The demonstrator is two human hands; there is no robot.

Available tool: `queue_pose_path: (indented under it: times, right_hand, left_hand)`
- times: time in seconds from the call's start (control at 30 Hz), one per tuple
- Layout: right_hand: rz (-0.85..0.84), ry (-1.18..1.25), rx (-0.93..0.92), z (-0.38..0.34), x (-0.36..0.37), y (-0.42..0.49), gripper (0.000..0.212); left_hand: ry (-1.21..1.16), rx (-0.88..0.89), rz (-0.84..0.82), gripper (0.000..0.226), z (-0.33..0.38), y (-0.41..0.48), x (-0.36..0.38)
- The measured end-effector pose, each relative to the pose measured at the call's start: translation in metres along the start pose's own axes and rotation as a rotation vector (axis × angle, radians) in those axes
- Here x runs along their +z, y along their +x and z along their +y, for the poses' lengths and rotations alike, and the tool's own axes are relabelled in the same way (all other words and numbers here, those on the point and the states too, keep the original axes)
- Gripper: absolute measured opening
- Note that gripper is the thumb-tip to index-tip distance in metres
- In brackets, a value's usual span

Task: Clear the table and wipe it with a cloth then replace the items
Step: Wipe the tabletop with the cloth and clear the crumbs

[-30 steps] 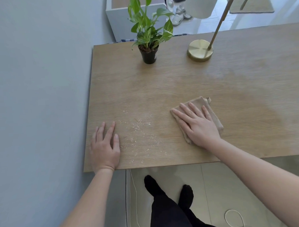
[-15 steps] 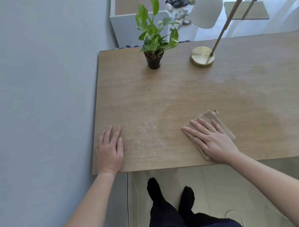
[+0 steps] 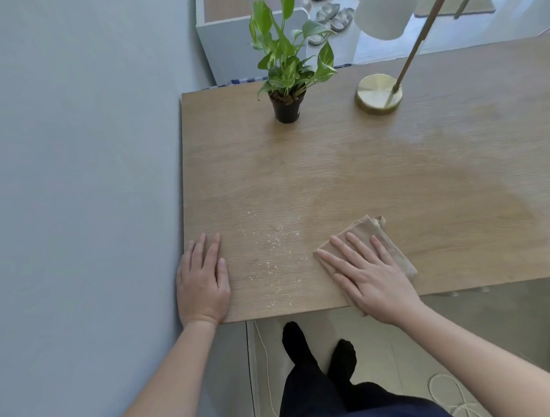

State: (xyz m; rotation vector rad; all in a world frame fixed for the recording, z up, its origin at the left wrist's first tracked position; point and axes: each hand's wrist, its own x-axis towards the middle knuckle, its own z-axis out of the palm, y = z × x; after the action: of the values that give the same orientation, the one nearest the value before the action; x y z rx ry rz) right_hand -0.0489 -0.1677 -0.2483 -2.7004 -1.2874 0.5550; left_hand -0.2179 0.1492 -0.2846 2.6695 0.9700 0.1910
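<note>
My right hand (image 3: 369, 275) lies flat, fingers spread, on a folded beige cloth (image 3: 379, 238) near the front edge of the wooden table (image 3: 344, 173). The cloth's near end hangs slightly past the edge. My left hand (image 3: 202, 279) rests palm-down on the table's front left corner, holding nothing. Between the hands, pale crumbs (image 3: 273, 246) are scattered over the wood. A potted green plant (image 3: 287, 81) in a black pot and a lamp with a round brass base (image 3: 378, 93) stand at the back of the table.
A grey wall (image 3: 77, 185) runs along the table's left edge. A darker damp patch (image 3: 424, 183) spreads across the wood right of centre. A white cabinet (image 3: 228, 37) and shoes (image 3: 331, 16) lie beyond the table. My feet (image 3: 317, 348) and a white cord (image 3: 448, 393) are on the floor.
My right hand has slid the cloth toward the table's front edge, then slightly left toward the crumbs. The left hand has stayed planted on the corner.
</note>
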Motion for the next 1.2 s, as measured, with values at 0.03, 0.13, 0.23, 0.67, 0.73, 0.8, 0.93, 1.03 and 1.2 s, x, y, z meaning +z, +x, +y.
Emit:
queue_pose_path:
  times: [0.03, 0.13, 0.23, 0.67, 0.73, 0.8, 0.93, 1.03, 1.2]
  right_hand:
    - [-0.009, -0.017, 0.010, 0.018, -0.006, -0.004, 0.052]
    - [0.039, 0.019, 0.190, 0.054, -0.028, 0.022, 0.051]
    - [0.129, 0.124, 0.417, 0.048, -0.041, 0.085, 0.053]
    - [0.097, 0.080, 0.272, 0.072, -0.052, 0.076, 0.052]
    - [0.153, 0.141, 0.427, 0.067, -0.064, 0.127, 0.056]
    - [0.162, 0.180, 0.505, 0.049, -0.073, 0.179, 0.058]
    - [0.103, 0.134, 0.230, -0.015, -0.061, 0.207, 0.057]
    - [0.043, 0.072, 0.008, -0.015, -0.041, 0.149, 0.053]
    - [0.044, 0.071, 0.136, 0.048, -0.058, 0.125, 0.051]
  left_hand:
    - [-0.002, -0.001, 0.001, 0.056, 0.000, 0.000, 0.000]
    - [-0.007, 0.000, 0.002, 0.056, 0.001, -0.001, -0.001]
    - [-0.010, 0.004, 0.017, 0.055, 0.001, 0.002, 0.000]
    - [-0.003, -0.025, 0.004, 0.055, 0.005, 0.000, -0.001]
    - [-0.005, -0.023, 0.011, 0.055, 0.006, 0.001, -0.001]
    - [-0.007, -0.018, 0.015, 0.055, 0.007, 0.002, 0.000]
    - [0.002, -0.023, 0.014, 0.055, 0.004, 0.002, 0.000]
    - [-0.006, -0.022, 0.013, 0.055, 0.002, -0.001, -0.001]
    - [-0.008, -0.018, 0.023, 0.055, 0.002, 0.001, 0.001]
